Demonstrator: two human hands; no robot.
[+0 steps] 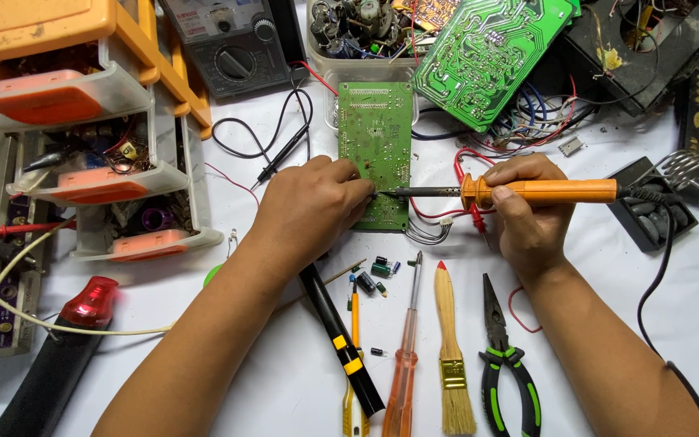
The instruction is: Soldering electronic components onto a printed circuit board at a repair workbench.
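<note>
Green circuit board (375,137) lies flat on the white table (285,380), long and narrow, its solder side up with fine pale traces and dots. Left hand (309,206) rests curled on its lower left edge, fingers pressed together there. Right hand (527,214) is wrapped around an orange soldering iron (540,191), whose dark tip meets the board's lower edge.

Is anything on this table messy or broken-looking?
Yes. Small loose parts lie scattered on the white table below the green board, among the tools. Wires tangle under a bigger board at the top. The right hand holds a soldering iron to the green board; the left hand steadies it.
</note>
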